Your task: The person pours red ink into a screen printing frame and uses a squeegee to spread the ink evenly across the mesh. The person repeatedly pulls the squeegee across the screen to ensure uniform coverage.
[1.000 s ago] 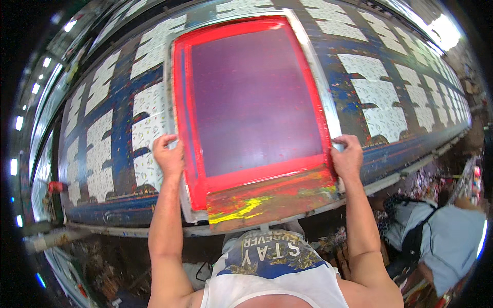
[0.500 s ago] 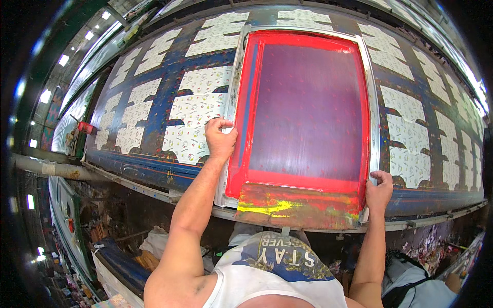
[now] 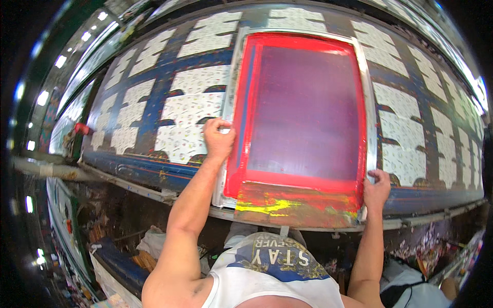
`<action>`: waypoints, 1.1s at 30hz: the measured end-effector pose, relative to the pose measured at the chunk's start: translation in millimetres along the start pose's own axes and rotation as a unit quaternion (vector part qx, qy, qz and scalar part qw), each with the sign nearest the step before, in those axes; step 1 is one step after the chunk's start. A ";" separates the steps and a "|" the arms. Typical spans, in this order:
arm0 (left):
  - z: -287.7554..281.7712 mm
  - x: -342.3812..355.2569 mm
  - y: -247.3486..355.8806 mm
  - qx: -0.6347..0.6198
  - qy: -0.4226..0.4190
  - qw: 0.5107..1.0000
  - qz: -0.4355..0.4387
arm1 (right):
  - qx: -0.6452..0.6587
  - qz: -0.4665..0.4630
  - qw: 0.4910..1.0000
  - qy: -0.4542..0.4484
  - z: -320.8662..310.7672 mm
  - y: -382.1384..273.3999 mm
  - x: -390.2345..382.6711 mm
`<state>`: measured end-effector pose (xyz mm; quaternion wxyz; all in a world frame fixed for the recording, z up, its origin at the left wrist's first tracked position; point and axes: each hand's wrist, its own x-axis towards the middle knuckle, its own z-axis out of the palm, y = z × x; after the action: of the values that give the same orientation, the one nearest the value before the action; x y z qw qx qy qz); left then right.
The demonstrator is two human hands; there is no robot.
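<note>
Left hand (image 3: pixel 219 140): pinching screen-printing frame (image 3: pixel 368 95), left side
Right hand (image 3: pixel 377 190): pinching its right side, lower
Smear risk: mismatched grips might skew it, dragging red ink (image 3: pixel 308 179) over printed panels (image 3: pixel 192 106)

A screen-printing workshop, by the look of it: between the hands (image 3: pixel 220 141) lies a framed mesh screen (image 3: pixel 308 110) edged in red, a colour-smeared board (image 3: pixel 280 208) at its near end. To either side, a long, stained desk (image 3: pixel 152 105) carries rows of patterned white pieces (image 3: pixel 190 109); lamps (image 3: pixel 60 61) shine far to their left.
</note>
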<state>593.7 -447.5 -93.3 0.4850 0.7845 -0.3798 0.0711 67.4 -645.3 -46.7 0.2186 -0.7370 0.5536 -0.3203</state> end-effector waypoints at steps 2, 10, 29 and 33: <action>3.3 0.4 -1.6 -0.009 0.007 1.000 0.014 | -0.005 0.004 1.000 0.009 0.1 3.6 -0.4; 3.8 -4.3 -1.7 -0.013 -0.013 0.999 -0.028 | -0.004 0.017 1.000 -0.017 -4.2 -1.2 -1.5; -22.8 -33.7 7.5 0.105 -0.105 0.989 0.002 | -0.088 -0.383 0.875 -0.282 -23.9 -120.8 -109.8; -24.4 -34.8 9.9 0.090 -0.096 0.991 0.012 | -0.104 -0.410 0.869 -0.256 -22.1 -130.1 -111.9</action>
<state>568.9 -411.6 -90.3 0.3728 0.8234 -0.4264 0.0352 119.2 -499.7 31.1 0.1233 -0.9723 0.1569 -0.1219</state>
